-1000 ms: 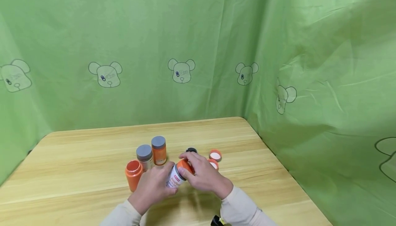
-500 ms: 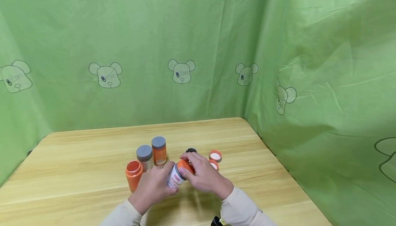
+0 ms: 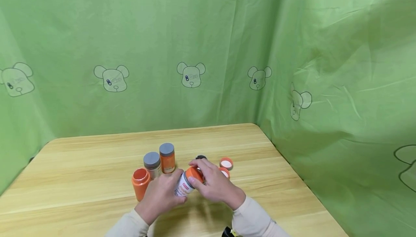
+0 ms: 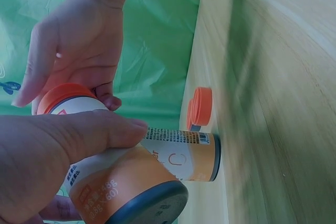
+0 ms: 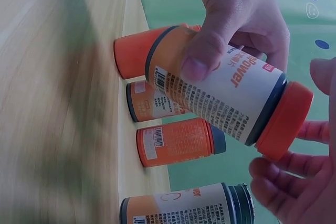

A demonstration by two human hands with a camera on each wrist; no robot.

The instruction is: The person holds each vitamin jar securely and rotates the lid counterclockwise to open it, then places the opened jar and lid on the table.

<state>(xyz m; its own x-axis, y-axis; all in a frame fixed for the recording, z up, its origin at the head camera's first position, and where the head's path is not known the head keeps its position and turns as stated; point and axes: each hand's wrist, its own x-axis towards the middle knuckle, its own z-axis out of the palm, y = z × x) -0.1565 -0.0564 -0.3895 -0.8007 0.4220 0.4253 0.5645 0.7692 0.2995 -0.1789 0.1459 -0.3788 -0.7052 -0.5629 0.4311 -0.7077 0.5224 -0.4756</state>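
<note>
The left hand [image 3: 161, 194] holds the body of a white bottle [image 3: 183, 188], thumb and fingers curled round it, clear of the table [image 3: 87, 179]. The bottle's long axis slants away to the right, so its orange cap [image 3: 194, 174] points at the right hand [image 3: 213, 183], whose thumb and fingers are set round that cap. From the white bottle, an uncapped orange bottle [image 3: 141, 188] stands left, two grey-lidded bottles [image 3: 167, 160] farther off on that side, loose caps [image 3: 226, 163] beyond to the right.
</note>
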